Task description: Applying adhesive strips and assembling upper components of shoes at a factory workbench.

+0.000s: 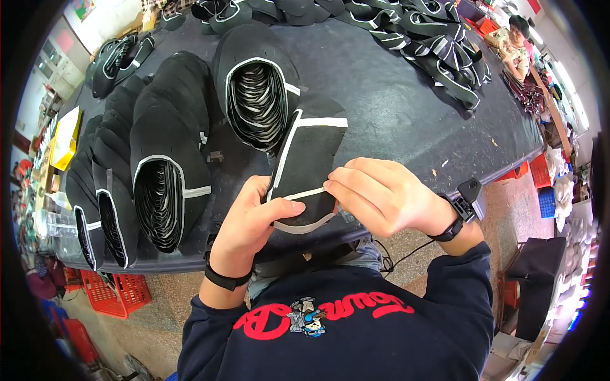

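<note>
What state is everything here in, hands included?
Black piece: held in both hands, spread fairly flat
Left hand: gripping, thumb on top
Right hand: pinching the piece's right edge
Nearest stack: nested, open-mouthed
Upper-right pile: loose, jumbled
Red basket: standing on the floor

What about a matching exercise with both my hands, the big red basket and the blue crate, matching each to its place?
1. Left hand
2. Right hand
3. Big red basket
4. Blue crate

A. Beyond the table, picture's right
B. At the black piece's right edge
C. Below the table, picture's left
D. At the black piece's left edge

Pairs: 1-D, 2-B, 3-C, 4-A
</note>
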`<state>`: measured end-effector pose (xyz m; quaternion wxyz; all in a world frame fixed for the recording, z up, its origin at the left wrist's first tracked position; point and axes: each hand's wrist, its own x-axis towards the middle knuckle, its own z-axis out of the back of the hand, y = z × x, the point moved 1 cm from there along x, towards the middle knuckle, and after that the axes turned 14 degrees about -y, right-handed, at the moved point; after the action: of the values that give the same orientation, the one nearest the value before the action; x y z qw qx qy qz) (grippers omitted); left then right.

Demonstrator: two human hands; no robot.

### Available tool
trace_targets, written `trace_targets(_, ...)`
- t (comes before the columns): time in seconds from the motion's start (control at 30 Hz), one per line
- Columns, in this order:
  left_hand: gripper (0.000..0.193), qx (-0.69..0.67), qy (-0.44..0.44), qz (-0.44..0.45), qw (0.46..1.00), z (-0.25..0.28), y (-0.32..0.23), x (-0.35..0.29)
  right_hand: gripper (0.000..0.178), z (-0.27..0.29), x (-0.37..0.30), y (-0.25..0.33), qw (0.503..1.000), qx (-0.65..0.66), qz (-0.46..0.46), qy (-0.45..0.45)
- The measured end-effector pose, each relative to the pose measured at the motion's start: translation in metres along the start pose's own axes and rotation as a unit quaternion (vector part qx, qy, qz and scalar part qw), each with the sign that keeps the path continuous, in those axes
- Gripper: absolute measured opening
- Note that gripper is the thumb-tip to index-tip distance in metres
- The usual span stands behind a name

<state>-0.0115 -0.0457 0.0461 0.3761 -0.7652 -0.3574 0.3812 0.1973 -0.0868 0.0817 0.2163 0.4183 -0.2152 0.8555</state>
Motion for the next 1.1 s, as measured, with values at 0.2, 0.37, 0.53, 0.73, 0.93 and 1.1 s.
trace_targets(0.2, 0.016, 0.226, 0.002, -0.148, 0.963, -0.010, -0.005, 0.002, 0.034, -0.002, 0.011, -0.003, 0.998, -0.062, -0.006, 0.028)
trace_targets(0.37, 0.020, 0.328, -0.053, -0.188, 0.924, -0.022, 0.000, 0.024, 0.034, 0.002, 0.022, 0.004, 0.994, -0.013, -0.102, -0.029)
trace_targets(0.53, 0.014, -0.021, -0.028, -0.131, 0.991, -0.027, 0.005, 0.029, 0.023, -0.004, 0.011, 0.009, 0.902, 0.160, -0.399, -0.044)
trace_targets(0.73, 0.024, -0.158, 0.035, -0.006, 0.987, -0.008, 0.004, 0.036, 0.018, -0.012, -0.010, 0.009, 0.895, 0.171, -0.409, -0.057)
trace_targets(0.93, 0.030, -0.128, -0.072, -0.081, 0.986, -0.006, 0.006, 0.052, 0.011, -0.029, -0.005, 0.019, 0.790, 0.188, -0.583, 0.008)
trace_targets(1.1, 0.032, -0.049, -0.111, -0.148, 0.981, -0.014, 0.005, 0.053, 0.009, -0.035, 0.002, 0.033, 0.751, 0.348, -0.561, -0.010)
